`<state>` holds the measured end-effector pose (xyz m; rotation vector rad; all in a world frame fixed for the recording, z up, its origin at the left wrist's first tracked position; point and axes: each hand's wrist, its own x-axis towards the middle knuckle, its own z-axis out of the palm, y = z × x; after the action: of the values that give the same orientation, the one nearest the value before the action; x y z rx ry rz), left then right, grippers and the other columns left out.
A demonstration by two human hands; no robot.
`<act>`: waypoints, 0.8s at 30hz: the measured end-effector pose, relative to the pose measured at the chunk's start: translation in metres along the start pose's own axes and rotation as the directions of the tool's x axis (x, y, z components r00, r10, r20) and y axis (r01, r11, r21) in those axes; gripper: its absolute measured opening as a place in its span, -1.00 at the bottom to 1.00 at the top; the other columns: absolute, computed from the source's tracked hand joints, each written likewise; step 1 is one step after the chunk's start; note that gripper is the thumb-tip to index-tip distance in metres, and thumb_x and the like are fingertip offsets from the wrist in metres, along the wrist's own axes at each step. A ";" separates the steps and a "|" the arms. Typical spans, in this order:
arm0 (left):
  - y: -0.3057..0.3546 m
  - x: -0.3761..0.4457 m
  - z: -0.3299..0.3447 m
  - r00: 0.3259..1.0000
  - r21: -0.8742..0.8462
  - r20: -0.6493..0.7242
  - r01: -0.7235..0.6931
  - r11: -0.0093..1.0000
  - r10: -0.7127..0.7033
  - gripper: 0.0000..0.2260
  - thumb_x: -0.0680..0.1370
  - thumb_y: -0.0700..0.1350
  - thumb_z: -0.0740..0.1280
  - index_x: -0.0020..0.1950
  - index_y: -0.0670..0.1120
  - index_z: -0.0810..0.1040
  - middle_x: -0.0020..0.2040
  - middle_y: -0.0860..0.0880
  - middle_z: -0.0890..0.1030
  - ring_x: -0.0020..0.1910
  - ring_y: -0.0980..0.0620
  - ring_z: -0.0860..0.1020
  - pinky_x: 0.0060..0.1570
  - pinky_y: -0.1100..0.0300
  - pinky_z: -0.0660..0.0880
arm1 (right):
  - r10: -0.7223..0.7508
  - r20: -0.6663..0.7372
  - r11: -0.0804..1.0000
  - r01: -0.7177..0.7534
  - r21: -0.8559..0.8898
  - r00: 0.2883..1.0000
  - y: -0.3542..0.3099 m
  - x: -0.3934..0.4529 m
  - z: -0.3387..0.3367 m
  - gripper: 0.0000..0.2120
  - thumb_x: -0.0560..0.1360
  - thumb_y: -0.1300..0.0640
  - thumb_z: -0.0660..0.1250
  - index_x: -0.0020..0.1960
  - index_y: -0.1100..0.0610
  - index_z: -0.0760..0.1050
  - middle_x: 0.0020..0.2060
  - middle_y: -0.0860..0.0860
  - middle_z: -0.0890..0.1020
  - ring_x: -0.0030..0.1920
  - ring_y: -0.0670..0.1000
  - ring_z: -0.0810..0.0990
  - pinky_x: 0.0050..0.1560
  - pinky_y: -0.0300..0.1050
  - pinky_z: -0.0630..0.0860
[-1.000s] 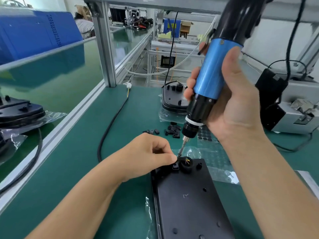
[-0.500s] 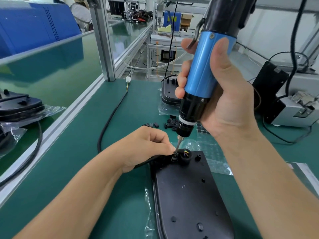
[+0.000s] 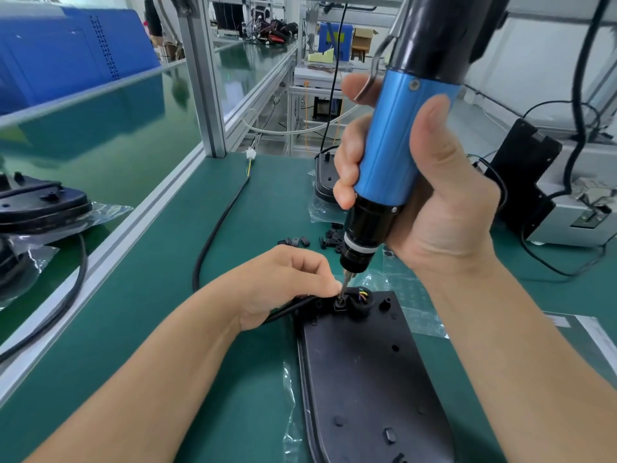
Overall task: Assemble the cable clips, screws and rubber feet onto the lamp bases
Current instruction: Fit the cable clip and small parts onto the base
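Note:
A black lamp base [image 3: 367, 372] lies upside down on the green mat in front of me. My right hand [image 3: 444, 208] grips a blue and black electric screwdriver [image 3: 387, 155], held nearly upright. Its bit touches a screw in the small black cable clip [image 3: 340, 305] at the base's far end. My left hand [image 3: 287, 279] pinches the clip and the black cable [image 3: 213, 235] there, fingertips right beside the bit. A round grommet [image 3: 362, 300] with coloured wires sits just right of the clip. Loose black clips [image 3: 300, 242] lie beyond my left hand.
A second lamp base [image 3: 324, 182] in plastic wrap lies at the back. A sheet of rubber feet [image 3: 404, 282] lies under my right hand. Stacked bases [image 3: 40, 208] sit at left behind an aluminium rail [image 3: 133, 228]. A grey machine [image 3: 574, 222] stands at right.
The screwdriver has come down and its bit has settled onto the screw at the clip. My left hand stays pinched on the clip. The view has shifted slightly.

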<state>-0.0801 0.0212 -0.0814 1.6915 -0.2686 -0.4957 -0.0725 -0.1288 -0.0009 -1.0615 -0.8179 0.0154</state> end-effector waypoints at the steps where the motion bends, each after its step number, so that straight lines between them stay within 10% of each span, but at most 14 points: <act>1: 0.000 0.000 0.000 1.000 -0.003 0.003 0.002 1.000 -0.002 -0.83 0.32 -0.11 0.42 -0.24 -0.19 0.53 -0.22 -0.14 0.48 -0.27 0.09 0.45 -0.11 0.28 0.35 | 0.000 0.013 1.000 0.000 0.002 1.000 0.001 0.000 0.000 -0.39 0.42 -0.13 0.31 0.26 0.30 0.37 -0.22 0.11 0.43 -0.26 0.04 0.42 -0.30 -0.08 0.45; 24: -0.003 -0.002 0.000 0.999 0.014 0.027 -0.046 0.999 0.046 -0.86 0.48 -0.25 0.43 -0.26 -0.14 0.55 -0.23 -0.12 0.51 -0.22 0.01 0.41 -0.14 0.28 0.38 | 0.060 0.119 0.987 -0.077 0.144 0.991 0.011 0.004 -0.006 -0.50 0.41 -0.12 0.35 0.12 0.25 0.39 -0.28 0.08 0.42 -0.31 0.03 0.38 -0.38 -0.12 0.42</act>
<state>-0.0826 0.0224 -0.0839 1.6904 -0.3307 -0.4834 -0.0622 -0.1268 -0.0085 -0.9538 -0.8699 0.1943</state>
